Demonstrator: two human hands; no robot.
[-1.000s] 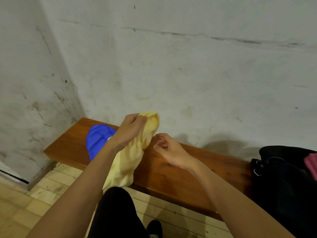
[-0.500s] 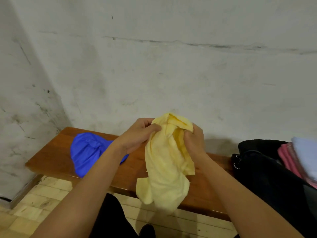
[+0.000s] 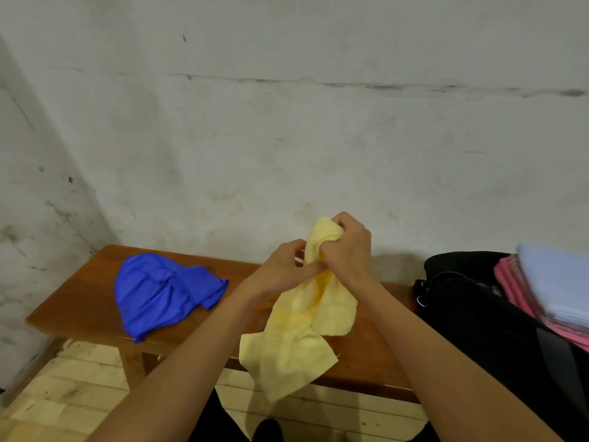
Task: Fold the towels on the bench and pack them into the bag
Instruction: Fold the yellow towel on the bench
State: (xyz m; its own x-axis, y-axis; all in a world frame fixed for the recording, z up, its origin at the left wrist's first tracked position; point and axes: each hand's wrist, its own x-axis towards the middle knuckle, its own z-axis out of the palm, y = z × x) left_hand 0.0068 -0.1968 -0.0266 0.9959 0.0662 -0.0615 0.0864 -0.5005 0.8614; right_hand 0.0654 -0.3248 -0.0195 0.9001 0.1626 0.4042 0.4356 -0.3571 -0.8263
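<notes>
Bench (image 3: 79,301) centre: both hands (image 3: 318,263) bunch yellow towel (image 3: 299,333).

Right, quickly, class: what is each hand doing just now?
Left hand: pinching the crumpled pale yellow cloth towel.
Right hand: gripping the same towel's bunched top.

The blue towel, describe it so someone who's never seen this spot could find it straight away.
Find the wooden bench against the wall. Toward its left end lies the blue towel, crumpled and unfolded. It alone rests untouched on the wood; the yellow towel hangs from both hands.
</notes>
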